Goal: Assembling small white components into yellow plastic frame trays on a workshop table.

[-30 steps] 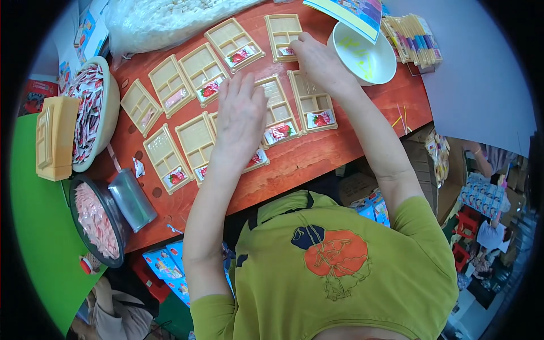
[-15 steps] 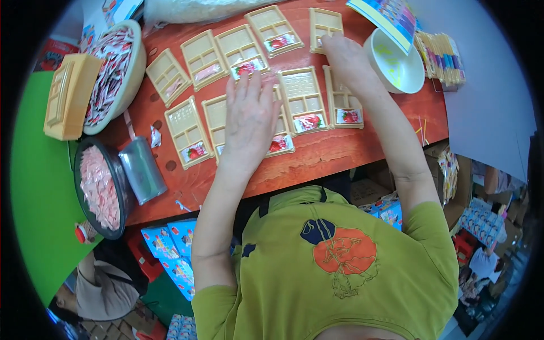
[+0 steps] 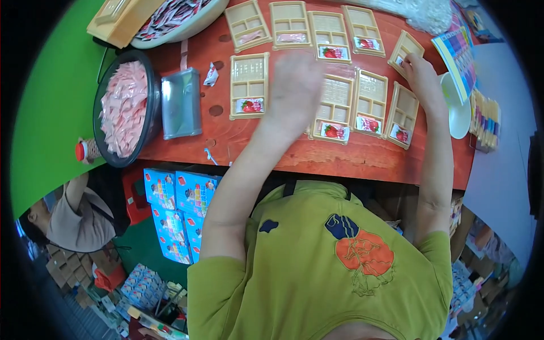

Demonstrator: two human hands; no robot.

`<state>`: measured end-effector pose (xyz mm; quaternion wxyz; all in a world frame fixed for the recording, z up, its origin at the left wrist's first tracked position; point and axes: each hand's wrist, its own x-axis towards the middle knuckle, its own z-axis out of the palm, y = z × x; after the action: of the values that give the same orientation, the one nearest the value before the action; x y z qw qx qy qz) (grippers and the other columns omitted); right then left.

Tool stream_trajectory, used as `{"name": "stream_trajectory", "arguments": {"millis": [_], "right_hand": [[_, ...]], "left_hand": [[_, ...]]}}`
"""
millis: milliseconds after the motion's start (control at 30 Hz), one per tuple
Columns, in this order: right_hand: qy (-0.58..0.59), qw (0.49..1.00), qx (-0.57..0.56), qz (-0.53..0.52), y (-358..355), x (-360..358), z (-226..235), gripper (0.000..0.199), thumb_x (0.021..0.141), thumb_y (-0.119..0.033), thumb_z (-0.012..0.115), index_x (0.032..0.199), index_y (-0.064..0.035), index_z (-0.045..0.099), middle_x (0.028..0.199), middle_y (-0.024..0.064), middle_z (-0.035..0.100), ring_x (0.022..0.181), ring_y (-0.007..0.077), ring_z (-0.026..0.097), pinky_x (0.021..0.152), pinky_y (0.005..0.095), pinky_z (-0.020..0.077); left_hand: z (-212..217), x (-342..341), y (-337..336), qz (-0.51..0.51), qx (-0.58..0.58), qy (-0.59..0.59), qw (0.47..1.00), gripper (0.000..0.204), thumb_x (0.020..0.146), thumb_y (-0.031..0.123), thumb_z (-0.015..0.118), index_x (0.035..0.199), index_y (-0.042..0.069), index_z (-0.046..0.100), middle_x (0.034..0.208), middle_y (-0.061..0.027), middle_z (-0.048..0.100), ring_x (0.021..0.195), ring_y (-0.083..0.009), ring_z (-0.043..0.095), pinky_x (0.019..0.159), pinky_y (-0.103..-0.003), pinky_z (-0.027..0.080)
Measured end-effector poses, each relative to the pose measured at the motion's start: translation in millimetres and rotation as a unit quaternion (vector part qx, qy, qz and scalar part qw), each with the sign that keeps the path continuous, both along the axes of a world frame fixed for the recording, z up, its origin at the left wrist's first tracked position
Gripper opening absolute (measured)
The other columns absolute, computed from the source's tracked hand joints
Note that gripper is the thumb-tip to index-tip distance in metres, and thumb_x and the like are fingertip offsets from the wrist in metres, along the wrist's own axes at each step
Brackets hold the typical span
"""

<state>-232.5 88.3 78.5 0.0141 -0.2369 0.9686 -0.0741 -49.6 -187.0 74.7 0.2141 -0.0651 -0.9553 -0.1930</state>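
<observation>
My left hand [image 3: 296, 93] is over the near row of beige compartment trays, its fingers smeared by motion, and it hides much of a tray beneath. My right hand [image 3: 422, 76] is at the far right, fingertips bent together at the lower end of a small tray [image 3: 409, 44], where a bit of a white sachet shows. Whatever is between those fingertips is hidden. Strawberry-printed sachets [image 3: 334, 131] lie in the bottom compartments of most trays. Two far trays hold plain pink sachets [image 3: 291, 38] instead. One near-row tray [image 3: 249, 79] stands left of my left hand.
On the left are a black bowl [image 3: 148, 107] of pink sachets, a clear plastic box [image 3: 181, 105], a loose sachet [image 3: 211, 75] and a pale basin [image 3: 195, 28] of wrapped packets. At right, a white bowl [image 3: 460, 116] stands beside bundled sticks [image 3: 484, 122]. A person [image 3: 79, 218] sits at lower left.
The view has turned, so the table appears shifted. My left hand was spread flat over the trays; now it is blurred with movement. My right hand stays at the same small tray.
</observation>
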Motion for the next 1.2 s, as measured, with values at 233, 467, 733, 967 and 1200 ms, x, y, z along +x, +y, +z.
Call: {"name": "stream_trajectory", "arguments": {"millis": [233, 467, 733, 967, 1200], "right_hand": [[0.034, 0.988, -0.132, 0.067, -49, 56, 26, 0.018, 0.096, -0.016, 0.063, 0.106, -0.0008, 0.064, 0.097, 0.0189, 0.069, 0.091, 0.0362, 0.068, 0.077, 0.0436, 0.0525], [-0.125, 0.927, -0.302, 0.187, -136, 104, 22, 0.023, 0.095, -0.017, 0.067, 0.112, -0.0020, 0.065, 0.090, 0.0134, 0.067, 0.076, 0.0257, 0.065, 0.071, 0.0344, 0.0535], [0.100, 0.888, -0.339, 0.293, -184, 125, 10, 0.047, 0.085, -0.011, 0.074, 0.127, -0.0055, 0.054, 0.122, 0.0156, 0.057, 0.098, 0.0315, 0.063, 0.081, 0.0410, 0.0542], [0.224, 0.867, -0.309, 0.320, -175, 109, 4, 0.031, 0.088, -0.005, 0.068, 0.118, -0.0029, 0.063, 0.105, 0.0142, 0.065, 0.092, 0.0293, 0.066, 0.077, 0.0354, 0.0534], [-0.294, 0.817, -0.493, 0.053, -178, 107, 10, 0.024, 0.101, -0.019, 0.061, 0.113, 0.0004, 0.070, 0.084, 0.0055, 0.067, 0.075, 0.0104, 0.063, 0.066, 0.0279, 0.0504]], "left_hand": [[5, 31, -96, 0.333, -0.157, -0.144, 0.918, 0.015, 0.082, 0.003, 0.064, 0.096, 0.005, 0.058, 0.097, -0.0133, 0.064, 0.090, -0.0328, 0.068, 0.073, -0.043, 0.057], [12, 29, -92, 0.240, 0.288, 0.016, 0.927, 0.028, 0.088, 0.002, 0.071, 0.113, -0.002, 0.059, 0.093, -0.0121, 0.068, 0.080, -0.0185, 0.069, 0.060, -0.032, 0.054], [27, 19, -43, 0.137, 0.782, 0.018, 0.608, 0.030, 0.090, 0.002, 0.071, 0.117, -0.004, 0.060, 0.088, -0.0073, 0.069, 0.049, -0.0063, 0.052, 0.041, -0.019, 0.034], [30, 19, -30, 0.114, 0.801, -0.054, 0.586, 0.030, 0.093, 0.006, 0.069, 0.121, -0.004, 0.060, 0.086, -0.0070, 0.068, 0.045, -0.0063, 0.049, 0.040, -0.020, 0.034], [18, 0, -43, 0.119, 0.720, -0.138, 0.670, 0.020, 0.095, 0.011, 0.069, 0.110, -0.002, 0.067, 0.071, -0.0027, 0.062, 0.049, -0.0056, 0.049, 0.045, -0.019, 0.036]]}}
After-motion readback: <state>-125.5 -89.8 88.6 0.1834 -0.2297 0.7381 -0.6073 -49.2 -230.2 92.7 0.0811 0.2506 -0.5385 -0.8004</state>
